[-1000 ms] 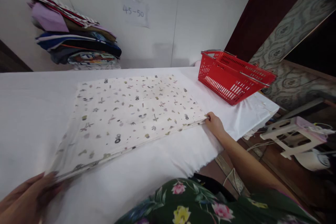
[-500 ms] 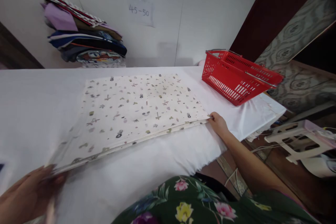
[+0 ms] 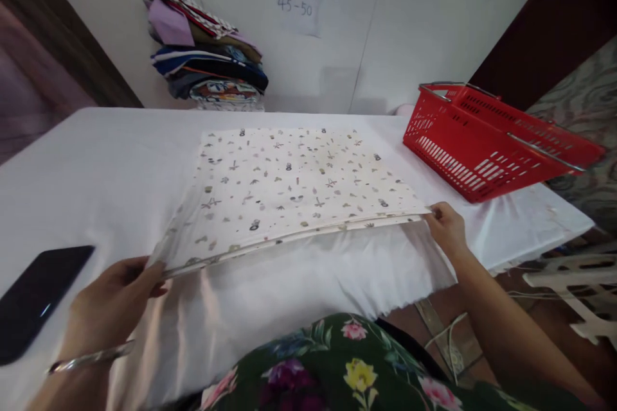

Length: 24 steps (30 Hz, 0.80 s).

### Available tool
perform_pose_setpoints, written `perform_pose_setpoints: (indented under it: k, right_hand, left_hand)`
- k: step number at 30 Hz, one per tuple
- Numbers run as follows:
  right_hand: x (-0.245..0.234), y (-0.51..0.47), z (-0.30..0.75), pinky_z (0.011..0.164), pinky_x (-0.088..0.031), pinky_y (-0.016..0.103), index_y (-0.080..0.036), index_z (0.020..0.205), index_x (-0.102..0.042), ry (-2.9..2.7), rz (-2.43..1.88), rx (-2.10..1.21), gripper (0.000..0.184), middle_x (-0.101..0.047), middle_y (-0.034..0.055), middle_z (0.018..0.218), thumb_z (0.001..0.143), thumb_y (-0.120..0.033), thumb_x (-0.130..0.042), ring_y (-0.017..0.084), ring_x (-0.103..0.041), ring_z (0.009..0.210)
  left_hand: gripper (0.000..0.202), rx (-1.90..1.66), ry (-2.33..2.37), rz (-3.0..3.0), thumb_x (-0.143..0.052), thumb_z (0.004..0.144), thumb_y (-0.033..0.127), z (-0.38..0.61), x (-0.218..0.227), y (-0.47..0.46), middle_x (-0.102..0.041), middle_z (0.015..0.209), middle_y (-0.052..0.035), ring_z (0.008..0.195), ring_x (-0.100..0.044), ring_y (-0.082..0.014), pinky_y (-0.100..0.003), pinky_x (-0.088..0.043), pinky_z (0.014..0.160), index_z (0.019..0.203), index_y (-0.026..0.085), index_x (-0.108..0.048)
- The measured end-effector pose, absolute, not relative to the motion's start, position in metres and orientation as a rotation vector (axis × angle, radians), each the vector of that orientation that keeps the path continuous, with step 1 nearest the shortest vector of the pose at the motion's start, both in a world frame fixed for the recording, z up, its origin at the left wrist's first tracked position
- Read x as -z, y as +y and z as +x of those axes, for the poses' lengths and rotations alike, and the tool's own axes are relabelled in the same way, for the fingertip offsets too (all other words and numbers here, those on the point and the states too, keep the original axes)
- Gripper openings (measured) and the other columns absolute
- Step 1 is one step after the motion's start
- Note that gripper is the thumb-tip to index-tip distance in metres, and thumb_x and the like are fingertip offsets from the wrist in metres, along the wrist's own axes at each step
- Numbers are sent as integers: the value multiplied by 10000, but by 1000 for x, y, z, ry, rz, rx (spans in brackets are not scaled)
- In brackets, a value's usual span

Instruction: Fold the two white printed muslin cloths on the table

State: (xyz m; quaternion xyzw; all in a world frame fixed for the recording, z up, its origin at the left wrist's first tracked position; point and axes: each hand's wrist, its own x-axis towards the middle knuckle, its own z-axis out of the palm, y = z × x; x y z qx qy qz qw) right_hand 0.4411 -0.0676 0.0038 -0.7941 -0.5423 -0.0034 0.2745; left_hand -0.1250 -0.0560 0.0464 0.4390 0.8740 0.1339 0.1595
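A folded cream cloth [image 3: 308, 180] printed with small leaves, starfish and other motifs lies flat on the white-covered table [image 3: 120, 160]. Its near edge shows several layers and is lifted slightly between my hands. My left hand [image 3: 116, 292], with a bracelet at the wrist, pinches the near left corner between thumb and fingers. At the near right corner, my right hand [image 3: 447, 228] grips the cloth in the same way.
A black phone [image 3: 41, 298] lies on the table left of my left hand. Stacked folded fabrics [image 3: 207, 51] stand against the back wall. A red plastic basket [image 3: 491, 141] sits at the right. Below the table's right side is a white plastic stool [image 3: 578, 295].
My view has turned left, bringing the whole phone and my bracelet into sight. My left hand has come closer to the cloth's middle, still holding the corner. The right hand keeps its grip.
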Motion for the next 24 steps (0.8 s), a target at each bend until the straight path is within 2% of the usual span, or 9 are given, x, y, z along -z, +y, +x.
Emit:
perform_pose_setpoints:
  k: [3,9,15,20,24]
  right_hand:
    - [-2,-75,446,519,-304,252,-208,715,-518,-1588,-2237,-16,215,-528,-3,586,744,-414,-461,155,-478,554]
    - [12,-88,451,525,-323,266,-224,710,-486,-1685,-2305,-30,218,-558,10,631,748,-429,-424,179,-520,582]
    - [15,-91,454,540,-360,298,-242,684,-469,-1722,-2297,-43,236,-566,12,636,758,-458,-408,202,-546,597]
    - [20,-91,461,554,-418,373,-283,611,-478,-1753,-2183,-171,216,-567,24,611,716,-469,-446,254,-572,608]
    - [39,-84,479,580,-449,432,-339,586,-558,-1773,-2016,-256,183,-596,73,646,673,-495,-516,282,-590,619]
  left_hand:
    - [225,-266,2358,1223,-548,733,342,-115,-48,-61,-641,572,74,727,-621,-154,-198,-421,631,905,214,-619]
    - [284,-294,2298,1325,-457,740,390,-120,-28,-81,-650,666,4,755,-611,-212,-274,-428,675,902,197,-588]
    - [381,-418,2343,1402,-405,767,379,-123,-18,-90,-644,796,-37,735,-622,-221,-304,-440,653,1092,189,-462]
    - [302,-325,2380,1429,-394,773,365,-117,-21,-93,-649,902,-63,785,-631,-240,-316,-431,671,1028,217,-457]
    - [206,-258,2386,1441,-368,785,323,-114,-26,-96,-659,887,-72,780,-630,-251,-323,-416,661,952,221,-436]
